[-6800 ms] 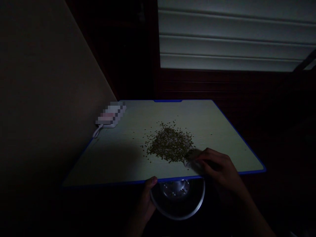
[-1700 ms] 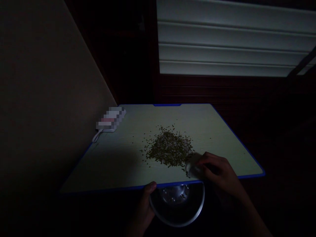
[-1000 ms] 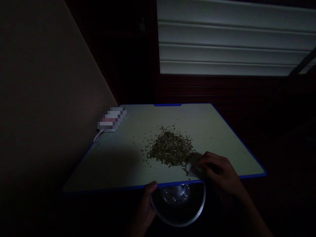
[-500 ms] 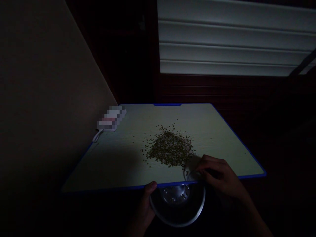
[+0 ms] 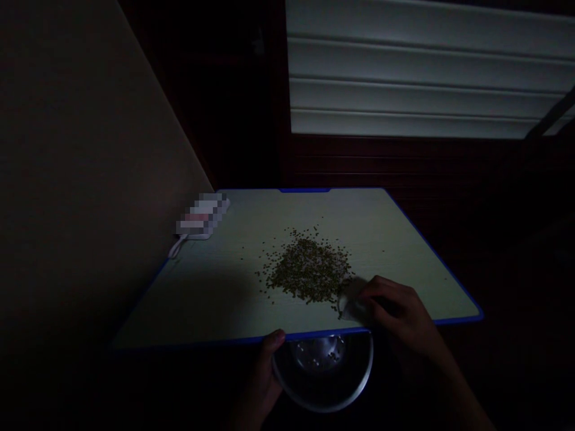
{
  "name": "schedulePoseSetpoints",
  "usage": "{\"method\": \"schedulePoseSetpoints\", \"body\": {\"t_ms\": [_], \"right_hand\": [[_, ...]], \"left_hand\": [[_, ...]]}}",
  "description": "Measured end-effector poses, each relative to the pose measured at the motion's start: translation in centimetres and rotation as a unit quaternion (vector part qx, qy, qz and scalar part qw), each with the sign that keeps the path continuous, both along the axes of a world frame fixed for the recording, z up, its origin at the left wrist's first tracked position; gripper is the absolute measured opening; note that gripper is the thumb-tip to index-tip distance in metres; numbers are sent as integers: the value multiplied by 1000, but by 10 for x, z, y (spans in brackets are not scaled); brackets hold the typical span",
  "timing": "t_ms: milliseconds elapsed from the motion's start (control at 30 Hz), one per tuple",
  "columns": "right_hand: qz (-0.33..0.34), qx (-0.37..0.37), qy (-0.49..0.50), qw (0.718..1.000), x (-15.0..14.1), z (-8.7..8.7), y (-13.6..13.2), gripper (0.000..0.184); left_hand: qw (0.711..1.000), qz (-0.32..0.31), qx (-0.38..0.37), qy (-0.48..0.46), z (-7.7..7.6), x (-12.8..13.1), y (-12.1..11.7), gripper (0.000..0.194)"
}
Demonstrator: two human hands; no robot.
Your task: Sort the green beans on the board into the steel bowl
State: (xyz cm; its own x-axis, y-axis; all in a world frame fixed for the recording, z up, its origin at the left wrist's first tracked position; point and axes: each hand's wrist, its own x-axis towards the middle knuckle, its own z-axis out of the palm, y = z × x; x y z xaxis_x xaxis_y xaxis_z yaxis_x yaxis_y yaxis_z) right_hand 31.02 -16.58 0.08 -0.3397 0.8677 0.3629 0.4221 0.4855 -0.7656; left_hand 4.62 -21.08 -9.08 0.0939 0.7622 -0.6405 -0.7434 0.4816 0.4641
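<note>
Bowl (image 5: 323, 409) of shiny metal sits at the near edge of a blue-rimmed board (image 5: 377, 230), its left side gripped by the left hand (image 5: 268, 372). Over the board the right hand (image 5: 399, 308) pinches a pale piece (image 5: 348, 306), too dim to identify, beside a heap of dark grains (image 5: 309, 269); farther back at left lies a white strapped object (image 5: 200, 222), with a slatted panel (image 5: 404, 72) beyond.

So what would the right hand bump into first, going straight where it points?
The right hand would probably meet the pile of grains first, the pale thing it seems to pinch leading; depth is unclear.
</note>
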Motion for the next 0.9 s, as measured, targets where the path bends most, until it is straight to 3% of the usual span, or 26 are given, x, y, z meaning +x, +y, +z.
{"method": "schedulePoseSetpoints", "body": {"t_ms": [400, 900], "right_hand": [[9, 10, -17, 1000, -2, -1, 2, 16], [73, 16, 0, 997, -2, 2, 0, 13]], "left_hand": [[1000, -1, 10, 15, 10, 2, -1, 13], [1000, 11, 4, 14, 9, 2, 0, 10]]}}
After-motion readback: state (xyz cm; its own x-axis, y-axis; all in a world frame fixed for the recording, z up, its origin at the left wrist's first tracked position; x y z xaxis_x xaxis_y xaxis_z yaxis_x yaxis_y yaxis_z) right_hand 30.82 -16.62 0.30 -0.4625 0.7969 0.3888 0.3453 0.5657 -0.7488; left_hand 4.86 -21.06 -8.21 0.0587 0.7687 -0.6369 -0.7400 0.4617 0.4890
